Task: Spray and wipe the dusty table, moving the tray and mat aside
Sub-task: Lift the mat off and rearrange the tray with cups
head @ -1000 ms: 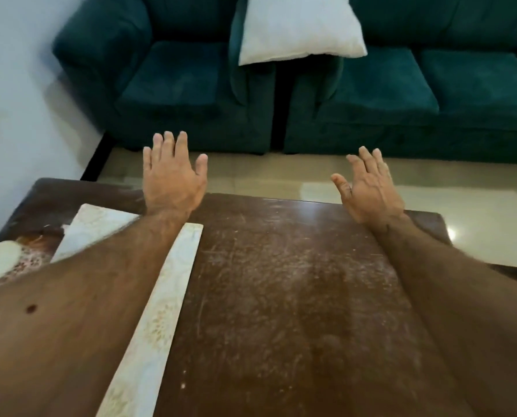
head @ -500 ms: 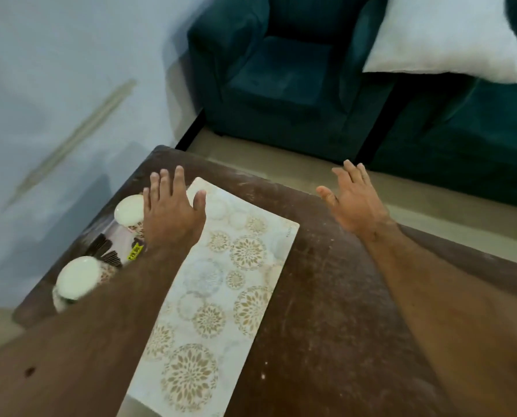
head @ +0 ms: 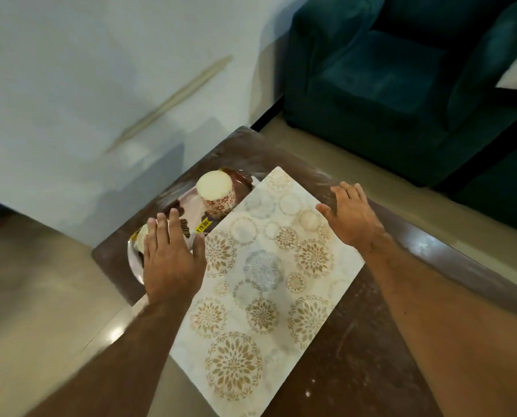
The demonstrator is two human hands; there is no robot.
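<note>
Head view: dusty brown table [head: 356,341] runs from 10 o'clock down to 5 o'clock. Patterned mat [head: 263,281] lies flat on it at frame centre, long axis 1-to-7 o'clock. Tray [head: 134,260] sits just beside the mat's left edge at 10 o'clock, near the table corner. It carries two upturned patterned cups: far cup [head: 216,194] fully visible, near cup [head: 141,239] mostly hidden by the left hand. Yellow price sticker [head: 203,227] on the tray near the mat edge.

Left hand [head: 170,263]: fingers straight, close together, palm down over the tray; contact not clear. Right hand [head: 353,218]: fingers straight, thumb spread, over the mat's far right edge at 1 o'clock; holding nothing. Teal sofa [head: 401,85] at 1 o'clock, white wall [head: 101,85] at 11.
</note>
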